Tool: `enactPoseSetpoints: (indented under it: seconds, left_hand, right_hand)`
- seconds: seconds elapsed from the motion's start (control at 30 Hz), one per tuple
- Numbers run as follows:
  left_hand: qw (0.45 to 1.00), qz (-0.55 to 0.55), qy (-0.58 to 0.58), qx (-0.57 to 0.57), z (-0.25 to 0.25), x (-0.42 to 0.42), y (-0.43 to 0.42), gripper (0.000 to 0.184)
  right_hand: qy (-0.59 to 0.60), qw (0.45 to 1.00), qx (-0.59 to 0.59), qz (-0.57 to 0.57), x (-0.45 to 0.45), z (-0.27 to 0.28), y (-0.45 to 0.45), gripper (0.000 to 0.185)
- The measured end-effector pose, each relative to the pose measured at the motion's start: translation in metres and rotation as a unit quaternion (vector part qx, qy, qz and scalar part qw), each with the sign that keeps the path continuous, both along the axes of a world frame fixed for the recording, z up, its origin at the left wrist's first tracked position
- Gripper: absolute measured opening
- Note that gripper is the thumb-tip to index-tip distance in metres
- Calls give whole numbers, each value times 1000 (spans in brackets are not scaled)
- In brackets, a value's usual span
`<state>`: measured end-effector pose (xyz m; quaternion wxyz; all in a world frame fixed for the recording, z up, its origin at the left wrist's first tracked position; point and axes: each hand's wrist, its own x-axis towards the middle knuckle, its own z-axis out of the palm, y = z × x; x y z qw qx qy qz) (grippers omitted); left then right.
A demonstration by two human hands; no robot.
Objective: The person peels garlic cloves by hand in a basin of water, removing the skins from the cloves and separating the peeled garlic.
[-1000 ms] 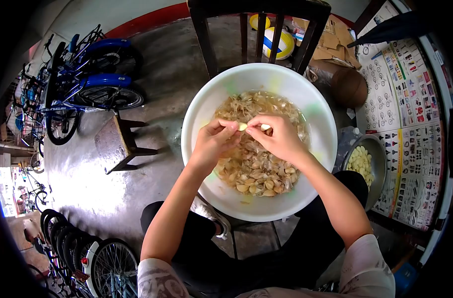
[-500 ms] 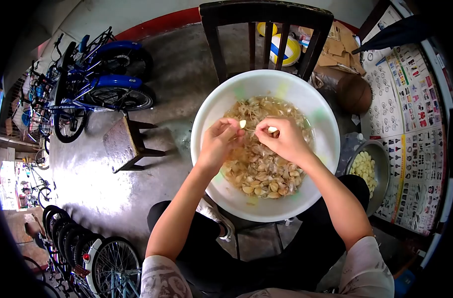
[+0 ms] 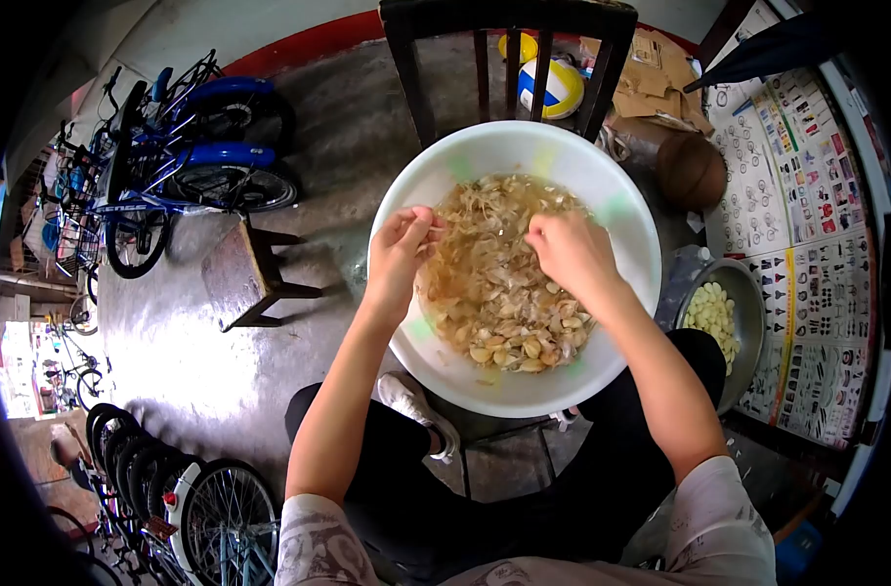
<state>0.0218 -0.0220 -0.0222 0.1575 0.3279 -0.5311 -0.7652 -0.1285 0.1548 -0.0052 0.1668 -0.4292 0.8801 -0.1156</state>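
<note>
A wide white basin (image 3: 637,283) in front of me holds water with garlic cloves (image 3: 509,350) and loose papery skins (image 3: 465,217). Over its left side is my left hand (image 3: 399,256), thumb and fingers curled together; whatever is between them does not show. My right hand (image 3: 574,256) hangs above the right part of the wet garlic, closed with the knuckles up, so its contents are hidden. To the right, beside my knee, a metal bowl (image 3: 754,317) contains pale peeled garlic cloves (image 3: 711,318).
A dark wooden chair (image 3: 406,73) stands behind the basin. Left are a small wooden stool (image 3: 242,275) and blue-fendered bicycles (image 3: 226,161). A volleyball (image 3: 561,90), flattened cardboard (image 3: 651,83) and a brown basketball (image 3: 692,171) lie at the back right.
The pale cloves at my fingertips no longer show. My hands have moved apart: the left went left, the right shifted slightly right and turned knuckles up. The basin sits slightly higher in view.
</note>
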Motion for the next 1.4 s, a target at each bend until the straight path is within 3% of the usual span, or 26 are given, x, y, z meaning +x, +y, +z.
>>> enactPoseSetpoints:
  seconds: [0.07,0.1,0.13,0.17,0.2,0.23,0.3,0.33,0.37,0.43,0.47,0.5,0.53,0.57,0.6,0.67,0.77,0.87,1.0,1.13,1.2,1.23,1.3,1.37,1.4]
  left_hand:
    - [982,21,17,-185,-7,-4,2,12]
    - [983,21,16,-183,-3,-5,7,12]
    - [943,-7,35,-332,5,-7,12,14]
    - [878,-34,54,-474,11,-8,16,16]
    - [831,-76,76,-546,13,-9,18,21]
    - [832,-76,74,-545,17,-11,23,21]
    - [810,-139,108,-559,23,-14,35,28]
    - [801,-113,132,-572,21,-16,36,27]
    - [803,-112,129,-571,19,-15,33,27]
    - [888,-40,140,-435,16,-11,21,29]
    - [912,-37,65,-404,13,-9,15,30]
    - [912,-39,65,-403,15,-5,11,30]
    - [883,-182,-90,-424,18,-1,7,25]
    - [813,-316,-241,-425,19,2,7,22]
    - [813,-317,-240,-425,17,5,12,22]
    - [716,-429,-341,-432,6,14,27,13]
    - [684,-408,-320,-512,-33,26,37,9]
    - [642,-408,-302,-574,-53,32,42,19]
    - [614,-402,-294,-612,-51,30,45,27]
    - [600,-436,-308,-596,-41,16,40,22]
    - [683,-409,-333,-505,-21,6,38,20]
    - [681,-411,-331,-507,-21,5,36,20]
    - [777,-283,-263,-497,-21,6,31,22]
    - [797,-248,-219,-506,-23,7,25,22]
    - [814,-210,-175,-512,-24,6,22,22]
  right_hand:
    - [-154,964,-216,-29,-9,-15,1,17]
    - [-155,964,-214,-29,-10,-16,0,17]
    - [-428,862,-245,-115,-10,-17,-2,21]
    - [-662,680,-254,-189,-10,-18,-4,25]
    - [-732,597,-288,-161,-6,-33,-5,23]
    - [-733,596,-286,-162,4,-27,-8,23]
    - [-788,426,-334,-294,29,-5,-15,20]
    - [-771,414,-337,-349,37,12,-21,19]
    - [-772,413,-333,-351,34,1,-19,19]
    - [-812,416,-310,-268,23,-15,-19,20]
    - [-793,422,-302,-319,19,-19,-15,27]
    - [-793,421,-302,-320,15,-20,-13,27]
    - [-802,416,-310,-296,9,-21,-10,30]
    - [-811,411,-317,-271,6,-21,-7,34]
    - [-791,440,-321,-279,6,-16,-7,37]
    - [-780,460,-319,-281,5,-11,-6,38]
    - [-766,488,-314,-274,6,-16,-6,38]
    - [-759,507,-309,-266,8,-16,-5,35]
    - [-758,520,-300,-257,10,-12,-5,35]
    - [-749,535,-295,-256,10,-12,-3,35]
    - [-741,544,-296,-261,10,-9,-2,36]
    - [-732,552,-297,-267,9,-8,-1,36]
    - [-721,569,-300,-260,7,-9,0,36]
    - [-711,585,-300,-251,7,-7,-1,37]
    - [-634,680,-282,-236,8,-3,-2,39]
